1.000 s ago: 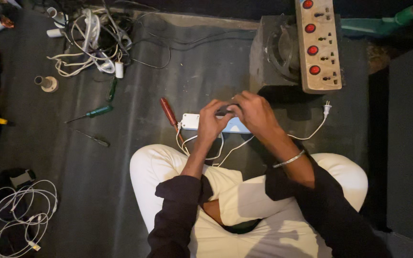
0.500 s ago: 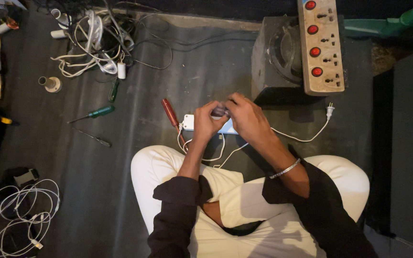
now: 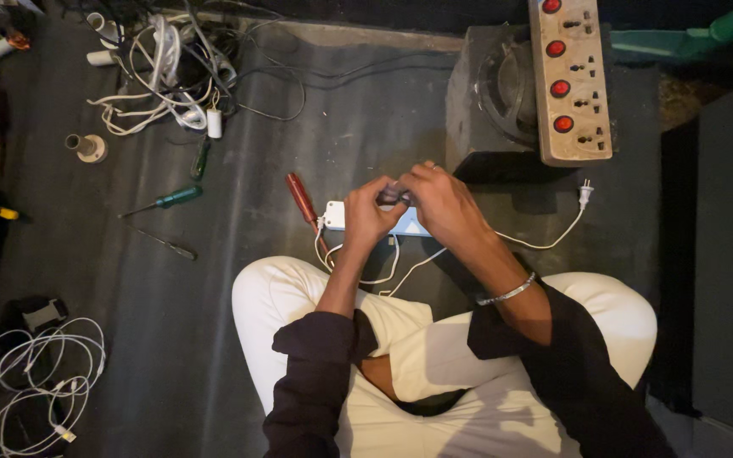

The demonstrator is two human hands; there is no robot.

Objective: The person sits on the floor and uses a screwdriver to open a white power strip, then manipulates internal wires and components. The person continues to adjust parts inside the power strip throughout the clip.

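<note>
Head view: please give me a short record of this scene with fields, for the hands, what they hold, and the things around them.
left hand: raised over the floor, fingertips on a small dark part
right hand: meets the left hand, pinches the same part
below hands: white-and-blue adapter with white cable ending in a plug
beside adapter: red-handled screwdriver
further left: green-handled screwdriver
behind: power strip with red switches, on a dark box
top left: tangle of white cables
</note>
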